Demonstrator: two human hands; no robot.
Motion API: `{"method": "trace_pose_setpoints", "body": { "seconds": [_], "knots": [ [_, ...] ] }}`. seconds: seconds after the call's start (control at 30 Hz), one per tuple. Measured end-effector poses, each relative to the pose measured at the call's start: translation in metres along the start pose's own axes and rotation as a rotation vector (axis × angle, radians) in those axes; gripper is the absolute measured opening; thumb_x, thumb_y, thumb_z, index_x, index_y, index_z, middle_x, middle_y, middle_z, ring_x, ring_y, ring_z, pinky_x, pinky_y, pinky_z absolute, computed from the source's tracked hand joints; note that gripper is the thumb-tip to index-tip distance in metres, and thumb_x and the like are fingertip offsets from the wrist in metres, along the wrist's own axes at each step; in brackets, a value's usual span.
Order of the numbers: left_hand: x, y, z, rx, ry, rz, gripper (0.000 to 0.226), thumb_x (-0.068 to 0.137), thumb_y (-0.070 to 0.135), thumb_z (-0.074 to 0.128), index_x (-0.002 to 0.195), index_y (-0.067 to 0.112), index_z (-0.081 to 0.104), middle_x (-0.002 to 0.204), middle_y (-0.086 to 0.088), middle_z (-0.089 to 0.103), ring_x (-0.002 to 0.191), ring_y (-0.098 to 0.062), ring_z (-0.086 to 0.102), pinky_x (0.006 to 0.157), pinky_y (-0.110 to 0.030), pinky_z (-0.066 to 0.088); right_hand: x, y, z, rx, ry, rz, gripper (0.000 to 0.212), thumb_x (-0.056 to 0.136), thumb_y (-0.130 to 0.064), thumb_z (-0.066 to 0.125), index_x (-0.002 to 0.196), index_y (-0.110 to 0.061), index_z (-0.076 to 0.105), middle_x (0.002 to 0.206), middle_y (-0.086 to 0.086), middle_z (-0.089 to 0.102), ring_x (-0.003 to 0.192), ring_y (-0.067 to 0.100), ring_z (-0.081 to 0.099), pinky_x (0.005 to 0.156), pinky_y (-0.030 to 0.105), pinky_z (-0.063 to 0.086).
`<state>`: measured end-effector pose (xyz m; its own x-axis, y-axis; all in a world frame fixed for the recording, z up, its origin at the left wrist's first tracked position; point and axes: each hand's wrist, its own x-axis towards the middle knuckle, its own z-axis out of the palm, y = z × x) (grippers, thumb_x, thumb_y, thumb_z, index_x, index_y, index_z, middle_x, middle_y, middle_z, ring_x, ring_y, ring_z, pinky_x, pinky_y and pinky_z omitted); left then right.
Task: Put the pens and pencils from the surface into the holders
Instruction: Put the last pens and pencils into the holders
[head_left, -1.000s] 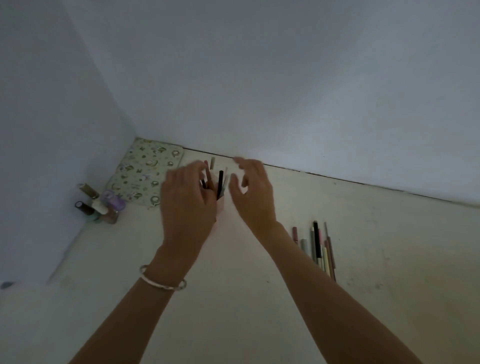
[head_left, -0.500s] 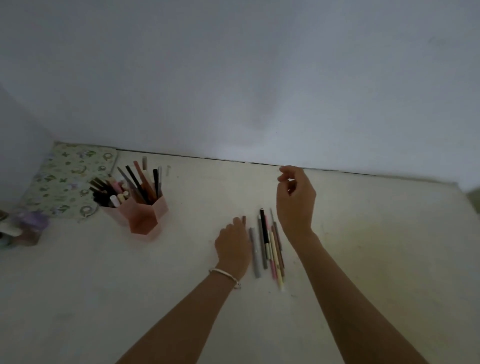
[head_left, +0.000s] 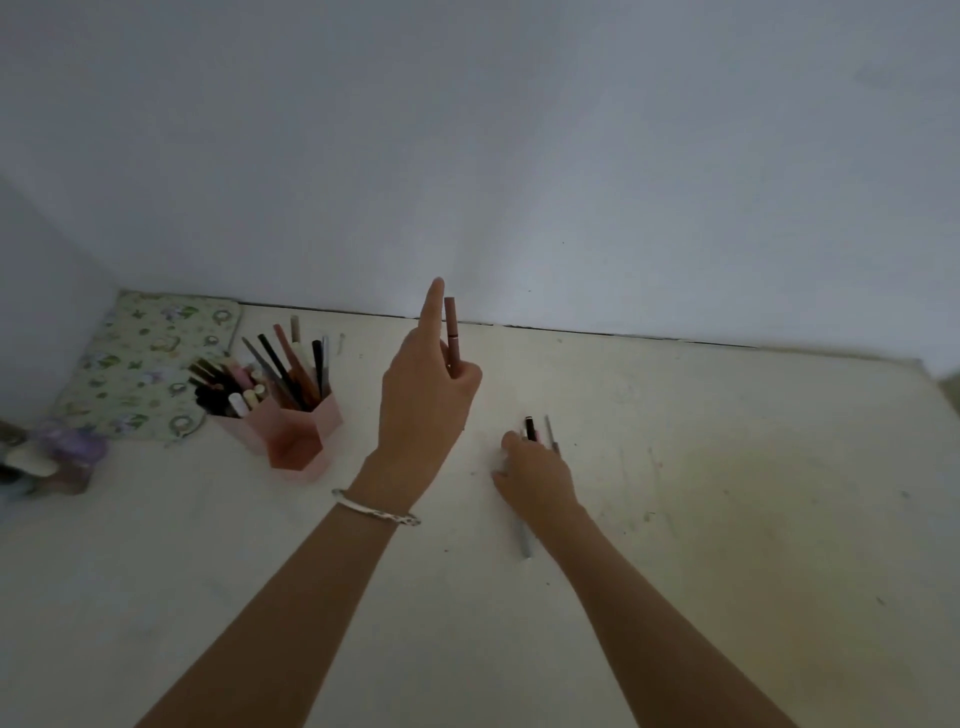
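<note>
My left hand (head_left: 426, 400) is raised above the white surface, shut on a brownish-pink pen (head_left: 451, 332) that stands upright, with the index finger stretched out beside it. To its left stand joined pink hexagonal holders (head_left: 296, 447) filled with several pens and pencils (head_left: 283, 371). My right hand (head_left: 537, 475) lies knuckles-up on the loose pens on the surface and hides most of them. A black pen tip (head_left: 530, 429) and a grey one (head_left: 551, 440) stick out beyond the fingers. A grey pen end (head_left: 526, 543) shows below the wrist. Whether the fingers grip them is hidden.
A floral-patterned pad (head_left: 145, 364) lies in the back left corner against the wall. Small bottles (head_left: 52, 460) stand blurred at the left edge. The wall (head_left: 571, 208) runs along the back of the surface. The surface (head_left: 727, 493) reaches to the right, stained yellowish.
My left hand has risen from the pile with the brownish-pink pen in it, toward the holders. My right hand has dropped from above the pile onto the pens.
</note>
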<state>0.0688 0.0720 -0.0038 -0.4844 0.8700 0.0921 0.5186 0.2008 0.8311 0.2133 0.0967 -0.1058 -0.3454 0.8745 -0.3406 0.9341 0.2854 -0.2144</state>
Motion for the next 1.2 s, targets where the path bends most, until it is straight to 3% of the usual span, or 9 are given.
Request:
{"method": "trace_pose_setpoints", "body": {
  "seconds": [0.07, 0.17, 0.3, 0.5, 0.67, 0.87, 1.0, 1.13, 1.2],
  "knots": [
    [-0.003, -0.005, -0.013, 0.035, 0.013, 0.006, 0.079, 0.088, 0.013, 0.065, 0.153, 0.031, 0.024, 0.093, 0.001, 0.061, 0.073, -0.008, 0.06, 0.067, -0.014, 0.052, 0.001, -0.008, -0.001, 0.024, 0.01, -0.032, 0.011, 0.094, -0.015, 0.047, 0.101, -0.01, 0.054, 0.095, 0.008, 0.068, 0.078, 0.023, 0.062, 0.069, 0.033, 0.051],
    [-0.001, -0.019, -0.048, 0.104, 0.167, 0.056, 0.069, 0.086, 0.009, 0.066, 0.144, 0.028, 0.034, 0.102, -0.003, 0.059, 0.077, -0.012, 0.063, 0.067, -0.027, 0.06, 0.008, -0.025, -0.026, 0.389, 0.194, -0.014, 0.013, 0.092, -0.015, 0.054, 0.1, -0.01, 0.063, 0.081, 0.006, 0.069, 0.069, 0.02, 0.062, 0.068, 0.031, 0.052],
    [0.007, -0.048, -0.098, 0.248, 0.396, 0.07, 0.062, 0.086, 0.009, 0.066, 0.137, 0.027, 0.034, 0.104, -0.004, 0.061, 0.082, -0.018, 0.065, 0.071, -0.036, 0.059, 0.013, -0.053, -0.074, 0.807, 0.536, -0.082, 0.007, 0.091, -0.013, 0.06, 0.097, -0.015, 0.063, 0.07, -0.005, 0.064, 0.051, 0.001, 0.052, 0.054, 0.011, 0.042],
    [0.01, -0.086, -0.104, 0.784, 0.385, 0.021, 0.03, 0.09, 0.021, 0.055, 0.119, 0.015, 0.054, 0.088, -0.007, 0.069, 0.092, -0.029, 0.064, 0.093, -0.042, 0.038, 0.007, -0.1, -0.099, 1.035, 0.712, -0.219, 0.011, 0.091, -0.011, 0.06, 0.1, -0.017, 0.062, 0.068, -0.013, 0.059, 0.053, -0.001, 0.051, 0.052, 0.007, 0.038],
    [0.004, -0.099, -0.114, 0.848, 0.407, 0.012, 0.039, 0.082, 0.021, 0.057, 0.119, 0.014, 0.065, 0.127, -0.01, 0.058, 0.125, -0.033, 0.047, 0.101, -0.047, 0.03, 0.006, -0.136, -0.083, 1.043, 0.679, -0.329, 0.013, 0.093, -0.013, 0.06, 0.103, -0.02, 0.06, 0.075, -0.015, 0.062, 0.052, 0.001, 0.051, 0.05, 0.007, 0.038],
    [-0.004, -0.083, -0.143, 0.67, 0.493, 0.089, 0.049, 0.073, 0.007, 0.061, 0.122, 0.01, 0.06, 0.115, -0.013, 0.063, 0.115, -0.034, 0.051, 0.095, -0.047, 0.037, 0.014, -0.178, -0.045, 0.819, 0.533, -0.479, 0.011, 0.095, -0.017, 0.057, 0.102, -0.025, 0.052, 0.087, -0.011, 0.062, 0.062, 0.009, 0.059, 0.059, 0.02, 0.048],
    [-0.01, -0.075, -0.139, 0.586, 0.448, 0.061, 0.047, 0.078, 0.004, 0.062, 0.125, 0.009, 0.06, 0.118, -0.012, 0.064, 0.117, -0.033, 0.052, 0.099, -0.045, 0.037, 0.019, -0.181, -0.016, 0.581, 0.469, -0.533, 0.006, 0.094, -0.016, 0.061, 0.097, -0.011, 0.063, 0.091, 0.001, 0.066, 0.074, 0.013, 0.057, 0.065, 0.027, 0.049],
    [-0.018, -0.063, -0.114, 0.55, 0.446, 0.141, 0.035, 0.076, 0.005, 0.059, 0.111, 0.01, 0.061, 0.104, -0.008, 0.065, 0.104, -0.029, 0.056, 0.087, -0.039, 0.041, 0.014, -0.165, -0.021, 0.498, 0.637, -0.547, 0.014, 0.087, -0.02, 0.065, 0.096, -0.012, 0.071, 0.104, 0.003, 0.059, 0.07, 0.005, 0.05, 0.056, 0.009, 0.037],
    [-0.023, -0.053, -0.084, 0.505, 0.372, 0.153, 0.026, 0.075, 0.005, 0.059, 0.099, 0.013, 0.06, 0.092, -0.004, 0.063, 0.089, -0.025, 0.057, 0.077, -0.035, 0.045, 0.015, -0.144, -0.037, 0.556, 0.767, -0.463, 0.014, 0.087, -0.014, 0.06, 0.098, -0.013, 0.069, 0.101, 0.003, 0.059, 0.066, 0.006, 0.049, 0.055, 0.013, 0.038]
  ]
}}
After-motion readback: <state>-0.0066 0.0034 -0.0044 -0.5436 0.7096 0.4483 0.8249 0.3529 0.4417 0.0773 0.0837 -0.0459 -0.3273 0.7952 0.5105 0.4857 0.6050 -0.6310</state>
